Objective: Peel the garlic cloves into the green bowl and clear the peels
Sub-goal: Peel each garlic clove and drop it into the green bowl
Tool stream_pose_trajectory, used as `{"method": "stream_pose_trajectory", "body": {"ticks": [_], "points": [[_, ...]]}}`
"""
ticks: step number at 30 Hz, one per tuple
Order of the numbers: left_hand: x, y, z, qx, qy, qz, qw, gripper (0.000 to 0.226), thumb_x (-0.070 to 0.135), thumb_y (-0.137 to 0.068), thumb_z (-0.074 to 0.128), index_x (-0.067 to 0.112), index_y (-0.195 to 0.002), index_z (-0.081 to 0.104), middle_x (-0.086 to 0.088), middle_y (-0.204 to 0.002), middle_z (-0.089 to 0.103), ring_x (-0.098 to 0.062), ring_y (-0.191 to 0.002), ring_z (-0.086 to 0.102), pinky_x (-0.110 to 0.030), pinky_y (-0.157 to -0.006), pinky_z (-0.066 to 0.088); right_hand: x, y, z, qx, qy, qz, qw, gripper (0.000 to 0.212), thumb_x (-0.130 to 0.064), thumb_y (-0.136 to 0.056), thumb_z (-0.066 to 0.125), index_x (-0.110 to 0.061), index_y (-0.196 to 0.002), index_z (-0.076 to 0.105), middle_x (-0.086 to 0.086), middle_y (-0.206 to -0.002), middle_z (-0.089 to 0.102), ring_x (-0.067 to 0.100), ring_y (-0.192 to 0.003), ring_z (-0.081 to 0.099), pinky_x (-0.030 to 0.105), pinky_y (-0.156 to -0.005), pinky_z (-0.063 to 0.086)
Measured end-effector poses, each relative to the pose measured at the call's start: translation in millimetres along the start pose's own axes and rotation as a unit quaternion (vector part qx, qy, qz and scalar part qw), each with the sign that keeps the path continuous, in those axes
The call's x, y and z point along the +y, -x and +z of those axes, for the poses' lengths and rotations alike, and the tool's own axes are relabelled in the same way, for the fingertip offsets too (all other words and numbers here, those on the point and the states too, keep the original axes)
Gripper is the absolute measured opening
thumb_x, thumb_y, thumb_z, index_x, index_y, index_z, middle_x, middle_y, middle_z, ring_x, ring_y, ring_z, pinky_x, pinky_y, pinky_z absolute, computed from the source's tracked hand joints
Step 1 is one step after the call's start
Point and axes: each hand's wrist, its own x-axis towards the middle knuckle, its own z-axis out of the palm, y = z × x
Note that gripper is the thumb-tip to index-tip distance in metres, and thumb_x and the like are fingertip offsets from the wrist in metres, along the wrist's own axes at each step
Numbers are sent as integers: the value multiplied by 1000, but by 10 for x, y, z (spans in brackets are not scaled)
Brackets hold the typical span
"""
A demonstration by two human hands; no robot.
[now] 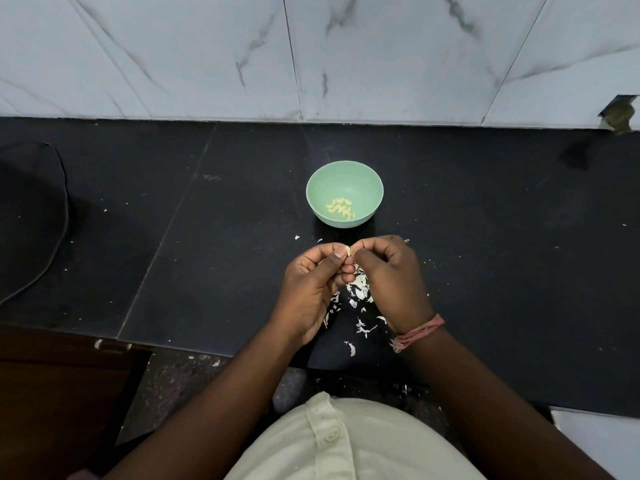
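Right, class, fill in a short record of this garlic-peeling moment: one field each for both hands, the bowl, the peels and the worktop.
left hand: pinches the garlic clove
right hand: fingertips pinch the same clove
green bowl: upright beyond the hands, holds peeled cloves
peels: scattered on the counter under the hands
counter: black, against a marble-tiled wall

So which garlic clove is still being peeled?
The garlic clove pinched between the left hand and right hand, above the peels; the others lie in the green bowl.
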Motion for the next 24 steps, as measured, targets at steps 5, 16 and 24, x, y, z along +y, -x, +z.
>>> {"method": "stream_pose_trajectory", "body": {"ticks": [5, 16, 24], "points": [[-4, -4, 4, -4, 6, -5, 1000, 14, 13, -87, 66, 3, -96, 70, -10, -80, 66, -15, -75, 61, -22, -69, 54, 17, -5, 31, 6, 46, 2, 999, 13, -8, -88, 63, -10, -80, 72, 9, -106, 58, -2, -82, 61, 8, -64, 45], [-44, -46, 16, 51, -5, 0, 999, 11, 3, -93, 63, -2, -100, 70, -11, -79, 67, -13, -71, 62, -20, -67, 54, 36, 50, 61, 72, 198, -53, 976, 5, -30, -84, 68, -34, -83, 66, -17, -103, 46, 8, -108, 49, 42, -100, 38], [-9, -55, -4, 73, 6, 5, 997, 15, -5, -91, 64, -5, -105, 68, -12, -82, 68, -15, -73, 64, -20, -69, 56, 89, 51, 59, 69, 20, -45, 996, 39, -1, -91, 59, -25, -121, 57, -2, -101, 63, 11, -92, 65, 32, -86, 54]]}}
